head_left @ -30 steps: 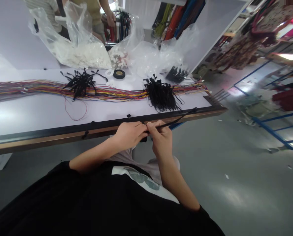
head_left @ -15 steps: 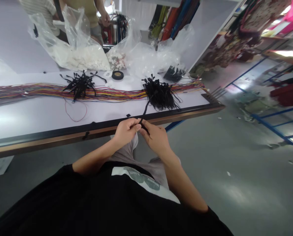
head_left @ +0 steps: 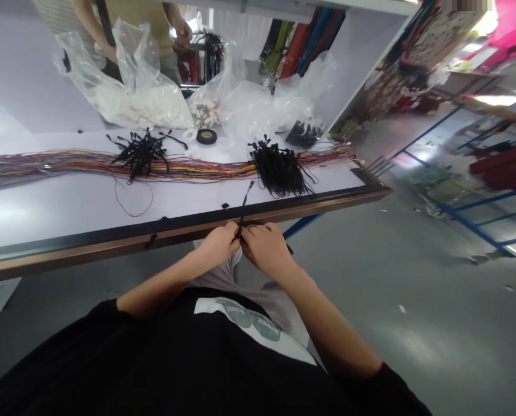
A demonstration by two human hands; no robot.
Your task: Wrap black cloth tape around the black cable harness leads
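A short black cable with a small connector at its tip stands up between my hands at the table's front edge. My left hand is closed, its fingertips pinching the cable. Pressed close beside it, my right hand is also closed on the cable, with a dark end poking out past its right side. The fingers partly hide the middle of the cable. Beyond my hands lies a thick pile of similar black cables, and farther left a smaller pile of black cables.
Long multicoloured wires run along the white table. A black tape roll lies behind them. Clear plastic bags with small white parts stand at the back. A person's arm shows beyond the shelf opening.
My right hand has turned over, its back now facing up. The cable, which trailed toward the right pile, now points up from my fingers, its connector end free.
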